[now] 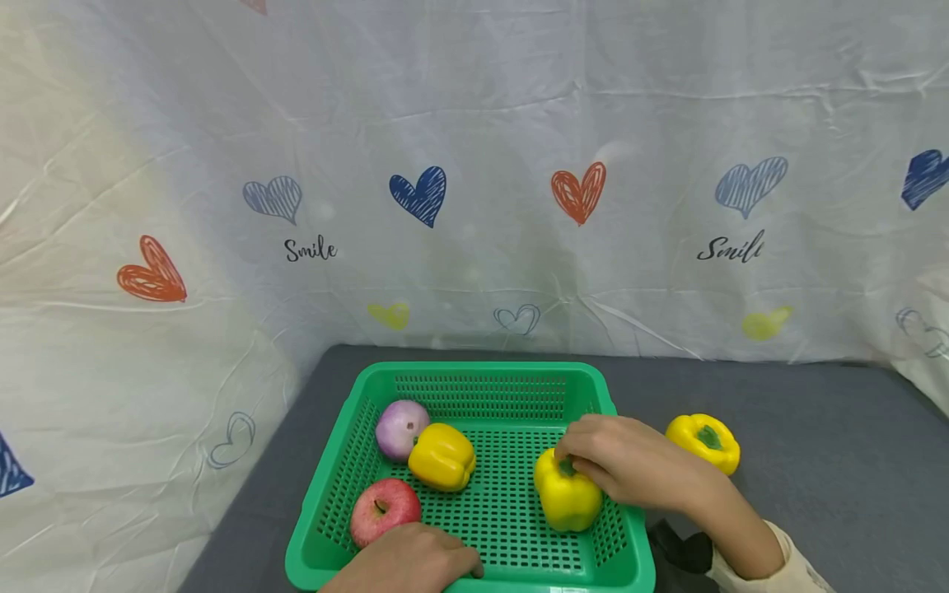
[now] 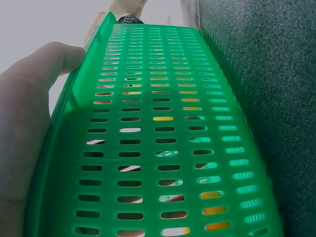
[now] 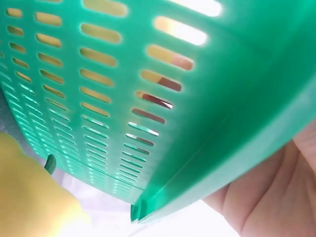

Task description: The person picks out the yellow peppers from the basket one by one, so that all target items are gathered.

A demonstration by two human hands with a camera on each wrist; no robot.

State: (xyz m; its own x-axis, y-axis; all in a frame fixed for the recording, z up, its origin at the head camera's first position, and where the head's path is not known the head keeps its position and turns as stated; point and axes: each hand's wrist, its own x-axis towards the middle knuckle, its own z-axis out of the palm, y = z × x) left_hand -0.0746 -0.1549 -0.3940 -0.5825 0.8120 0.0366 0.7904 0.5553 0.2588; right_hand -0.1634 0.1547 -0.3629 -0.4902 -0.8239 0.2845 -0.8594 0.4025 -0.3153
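Observation:
My right hand [image 1: 623,457] reaches over the right side of a green plastic basket [image 1: 485,369]. Its fingertips pinch the green stem of an upright yellow bell pepper [image 1: 569,501] at the basket's right side. At the near rim, my left hand [image 1: 415,560] grips the basket, its thumb [image 2: 69,57] on the rim in the left wrist view; its other fingers are mostly hidden. Just beyond that hand sits a red apple [image 1: 384,509]. Another yellow bell pepper [image 1: 442,457] lies on its side against a purple onion [image 1: 401,428] in the basket's left half.
A third yellow bell pepper [image 1: 704,443] lies on the dark grey table [image 1: 815,461], right of the basket and behind my right forearm. A black device [image 1: 678,548] is at my right wrist. White cloth [image 1: 482,263] printed with hearts hangs behind and to the left.

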